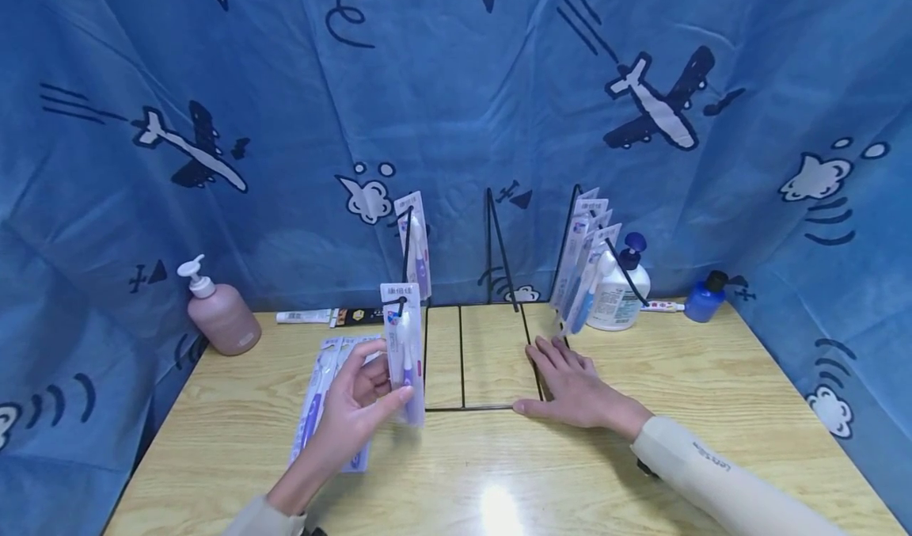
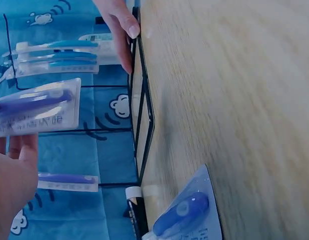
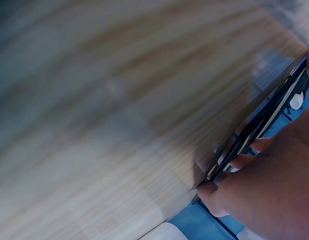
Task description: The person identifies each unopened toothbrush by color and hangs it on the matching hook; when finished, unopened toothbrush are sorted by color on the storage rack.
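— Left hand (image 1: 352,409)?
— Fingers and thumb pinch an upright toothbrush pack (image 1: 403,351), above the table (image 1: 712,385) near the wire rack's (image 1: 492,362) left edge.
— Right hand (image 1: 577,389)?
— Flat, fingers straight, resting on the rack's right base edge.

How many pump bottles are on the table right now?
2. A pink pump bottle stands at the far left edge of the table; a white pump bottle with a blue pump stands behind the right-hand hanging packs, which may hide more.

Wooden table (image 1: 712,378), blue airplane-print curtain (image 1: 285,85) — perhaps fabric
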A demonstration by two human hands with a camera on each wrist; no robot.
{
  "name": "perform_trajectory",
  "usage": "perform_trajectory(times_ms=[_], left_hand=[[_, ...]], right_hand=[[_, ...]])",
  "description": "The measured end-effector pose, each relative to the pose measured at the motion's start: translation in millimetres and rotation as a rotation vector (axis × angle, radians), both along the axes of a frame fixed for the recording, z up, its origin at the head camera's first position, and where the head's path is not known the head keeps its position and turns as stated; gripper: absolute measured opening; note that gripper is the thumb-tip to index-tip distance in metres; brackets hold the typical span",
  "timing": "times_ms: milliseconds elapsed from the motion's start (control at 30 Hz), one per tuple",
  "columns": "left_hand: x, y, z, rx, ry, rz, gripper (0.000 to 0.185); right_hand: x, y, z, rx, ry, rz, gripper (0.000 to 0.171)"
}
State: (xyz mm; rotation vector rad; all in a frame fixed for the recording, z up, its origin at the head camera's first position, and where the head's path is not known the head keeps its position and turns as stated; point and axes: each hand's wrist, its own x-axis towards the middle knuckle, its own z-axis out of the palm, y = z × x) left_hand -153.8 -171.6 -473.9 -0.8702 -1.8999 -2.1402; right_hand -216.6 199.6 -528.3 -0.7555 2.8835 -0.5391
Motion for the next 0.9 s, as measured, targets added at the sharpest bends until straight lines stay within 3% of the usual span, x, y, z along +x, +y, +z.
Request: perform_trajectory(times_ms=[233, 500, 667, 900], left_hand=[[-26.9, 7.1, -2.4, 0.031, -0.002, 0.062, 0.059], [-63.1, 20.2, -0.5, 0.018, -0.012, 0.243, 0.059], [-86.9, 25.8, 2.8, 0.024, -0.031, 0.283, 0.057], [-114.7, 31.0, 8.8, 0.025, -0.058, 0.351, 0.051]], right_hand=[[4.2, -2.5, 8.9, -0.011, -0.007, 0.005, 0.106], [3.5, -1.1, 9.9, -0.006, -0.023, 0.002, 0.107], [1.5, 0.4, 5.0, -0.003, -0.017, 0.007, 0.109], [4.0, -1.5, 11.0, 0.009, -0.035, -0.002, 0.107]])
